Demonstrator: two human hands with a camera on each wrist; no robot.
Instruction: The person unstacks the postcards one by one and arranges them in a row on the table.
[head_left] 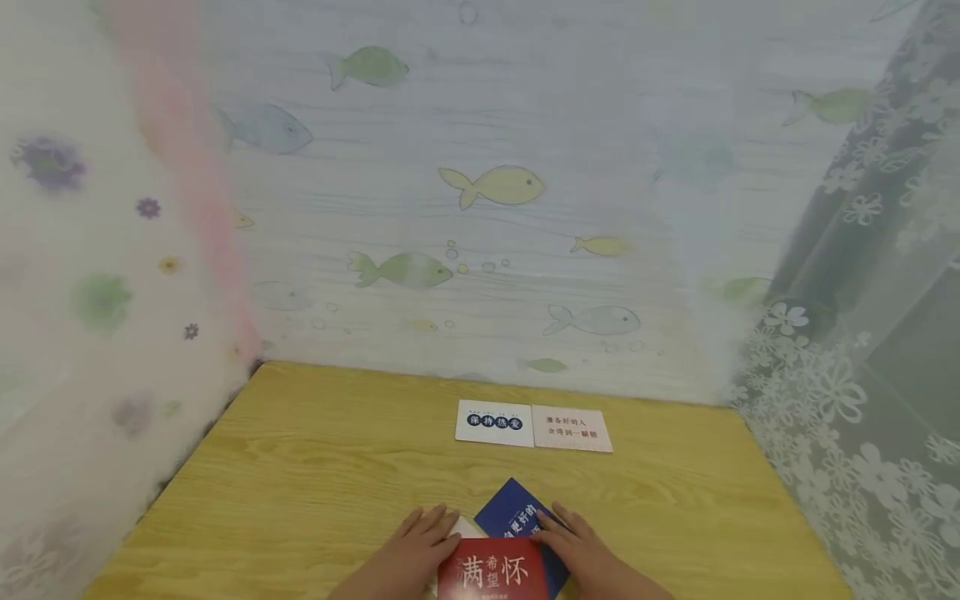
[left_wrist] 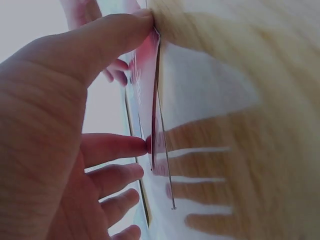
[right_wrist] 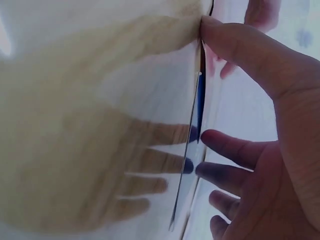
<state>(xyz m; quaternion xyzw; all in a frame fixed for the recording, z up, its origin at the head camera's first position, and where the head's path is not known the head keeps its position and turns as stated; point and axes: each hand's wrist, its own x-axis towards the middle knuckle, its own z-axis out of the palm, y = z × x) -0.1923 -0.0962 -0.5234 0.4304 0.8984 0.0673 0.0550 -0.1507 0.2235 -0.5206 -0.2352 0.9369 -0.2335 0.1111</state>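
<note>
A red card with white characters lies at the near edge of the head view, overlapping a blue card and a white card. On the left, my left hand rests with fingers extended, thumb and index fingertip at the red card's edge. My right hand lies over the blue card's right side, fingers spread. In the right wrist view, its thumb and index fingertip touch the edges of the cards. The cards' near ends are cut off by the frame.
Farther back on the wooden table, a white card with dark round spots and a pale pink card lie side by side. A fish-patterned wall rises behind the table, with lace curtain on the right.
</note>
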